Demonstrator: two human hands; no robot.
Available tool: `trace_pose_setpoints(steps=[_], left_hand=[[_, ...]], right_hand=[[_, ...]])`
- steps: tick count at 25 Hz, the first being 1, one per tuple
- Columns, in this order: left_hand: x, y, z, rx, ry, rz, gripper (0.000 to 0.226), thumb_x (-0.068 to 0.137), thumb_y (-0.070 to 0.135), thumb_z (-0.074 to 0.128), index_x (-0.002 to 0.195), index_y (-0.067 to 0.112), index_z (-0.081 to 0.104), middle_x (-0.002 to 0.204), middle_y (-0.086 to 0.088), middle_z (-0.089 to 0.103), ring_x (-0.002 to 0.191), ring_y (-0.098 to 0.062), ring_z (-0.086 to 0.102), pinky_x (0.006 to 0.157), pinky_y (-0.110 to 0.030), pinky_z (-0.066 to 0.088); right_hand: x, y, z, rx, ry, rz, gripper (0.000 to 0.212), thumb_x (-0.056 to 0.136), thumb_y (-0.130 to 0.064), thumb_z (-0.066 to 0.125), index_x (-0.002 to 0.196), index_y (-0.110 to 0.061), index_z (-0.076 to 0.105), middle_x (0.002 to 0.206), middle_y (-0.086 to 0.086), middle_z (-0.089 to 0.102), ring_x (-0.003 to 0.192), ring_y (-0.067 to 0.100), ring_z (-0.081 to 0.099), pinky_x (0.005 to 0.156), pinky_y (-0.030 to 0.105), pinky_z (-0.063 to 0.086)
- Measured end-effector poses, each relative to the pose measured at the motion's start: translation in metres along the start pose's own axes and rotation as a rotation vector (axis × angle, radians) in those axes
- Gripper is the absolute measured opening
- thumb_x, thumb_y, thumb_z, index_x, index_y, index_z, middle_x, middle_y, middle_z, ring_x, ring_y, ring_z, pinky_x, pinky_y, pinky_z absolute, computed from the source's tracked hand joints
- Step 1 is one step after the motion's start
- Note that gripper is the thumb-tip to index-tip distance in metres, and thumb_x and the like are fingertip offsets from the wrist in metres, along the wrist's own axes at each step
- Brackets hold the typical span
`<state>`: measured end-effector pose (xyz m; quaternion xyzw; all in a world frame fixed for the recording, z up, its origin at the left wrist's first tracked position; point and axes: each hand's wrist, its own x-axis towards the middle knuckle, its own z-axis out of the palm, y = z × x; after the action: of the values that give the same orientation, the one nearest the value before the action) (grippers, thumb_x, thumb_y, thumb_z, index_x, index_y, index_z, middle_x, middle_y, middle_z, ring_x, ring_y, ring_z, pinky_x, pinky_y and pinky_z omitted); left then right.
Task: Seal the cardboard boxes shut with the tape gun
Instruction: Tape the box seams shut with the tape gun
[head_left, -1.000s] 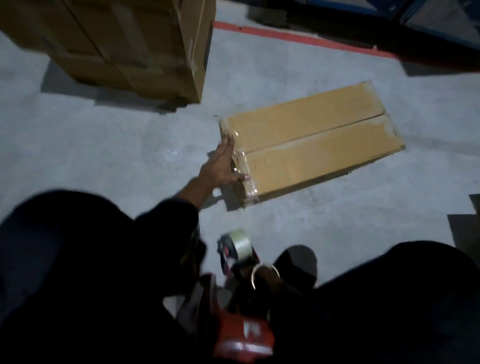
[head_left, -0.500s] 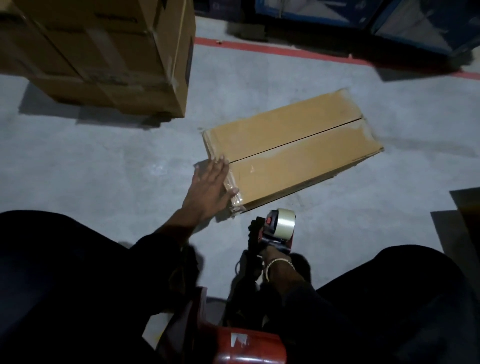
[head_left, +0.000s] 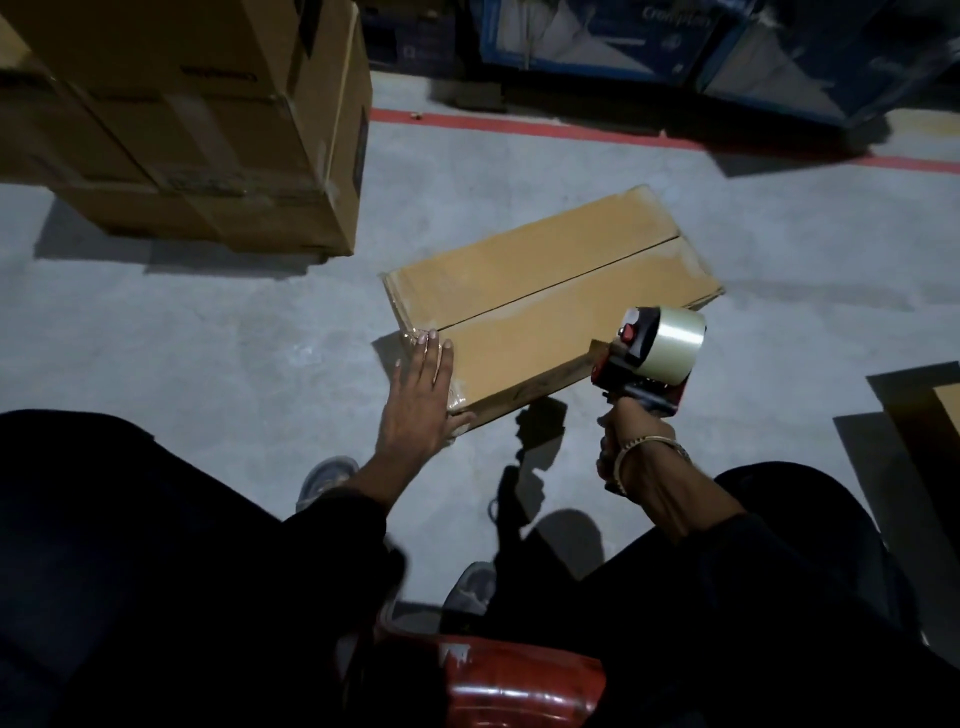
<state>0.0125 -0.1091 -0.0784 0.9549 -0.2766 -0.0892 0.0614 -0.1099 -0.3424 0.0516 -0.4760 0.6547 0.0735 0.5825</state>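
The flat cardboard box (head_left: 550, 306) lay on the concrete floor (head_left: 208, 364), flaps closed, centre seam untaped, clear tape across its near end. There, the left hand (head_left: 415, 405) pressed flat, fingers straight. Right of the box, the right hand (head_left: 618, 441) gripped the red tape gun (head_left: 649, 358).

Occlusion: my left hand (head_left: 418, 395) covers the flat box's (head_left: 550, 301) near-left corner | tape gun (head_left: 647, 358) handle buried in my right hand (head_left: 626, 441) | Cropping: stacked cartons (head_left: 197, 119) cut by top and left edges | Illegible: carton print.
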Motion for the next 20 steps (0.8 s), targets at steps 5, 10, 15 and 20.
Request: trace_pose_setpoints(steps=[5, 10, 15, 20], left_hand=[[-0.008, -0.040, -0.003, 0.093, -0.025, 0.027, 0.111, 0.090, 0.063, 0.062, 0.167, 0.012, -0.001, 0.175, -0.008, -0.004, 0.161, -0.028, -0.003, 0.125, -0.052, 0.024], [-0.032, -0.120, -0.024, 0.086, -0.076, 0.065, 0.106, 0.090, 0.000, 0.066, 0.164, 0.005, -0.010, 0.173, -0.019, -0.007, 0.158, -0.039, 0.017, 0.116, -0.052, 0.041], [-0.036, -0.103, -0.027, -0.130, -0.181, -0.121, 0.109, 0.085, -0.005, 0.063, 0.163, 0.002, -0.013, 0.170, -0.016, -0.022, 0.158, -0.041, 0.010, 0.114, -0.051, 0.043], [-0.017, -0.094, -0.025, -0.619, -0.142, -0.471, 0.082, 0.092, 0.030, 0.054, 0.163, 0.020, 0.015, 0.156, -0.016, 0.037, 0.131, -0.039, 0.047, 0.108, -0.057, 0.045]], right_hand=[[-0.023, -0.014, -0.006, 0.016, -0.084, -0.016, 0.029, 0.085, -0.010, 0.053, 0.061, -0.017, 0.038, 0.047, 0.001, 0.030, 0.036, 0.017, 0.023, 0.040, 0.021, 0.027], [-0.029, -0.008, 0.005, 0.115, -0.179, -0.005, 0.013, 0.086, -0.010, 0.042, 0.084, -0.012, 0.054, 0.049, 0.000, 0.032, 0.038, 0.016, 0.025, 0.045, 0.022, 0.025], [-0.036, 0.000, 0.024, 0.054, -0.223, -0.012, 0.021, 0.089, -0.013, 0.047, 0.068, -0.014, 0.051, 0.046, 0.000, 0.036, 0.034, 0.017, 0.028, 0.047, 0.023, 0.026], [-0.051, -0.005, 0.050, -0.107, -0.407, 0.012, 0.029, 0.092, -0.018, 0.051, 0.063, -0.017, 0.047, 0.048, -0.002, 0.034, 0.035, 0.015, 0.026, 0.046, 0.021, 0.028]])
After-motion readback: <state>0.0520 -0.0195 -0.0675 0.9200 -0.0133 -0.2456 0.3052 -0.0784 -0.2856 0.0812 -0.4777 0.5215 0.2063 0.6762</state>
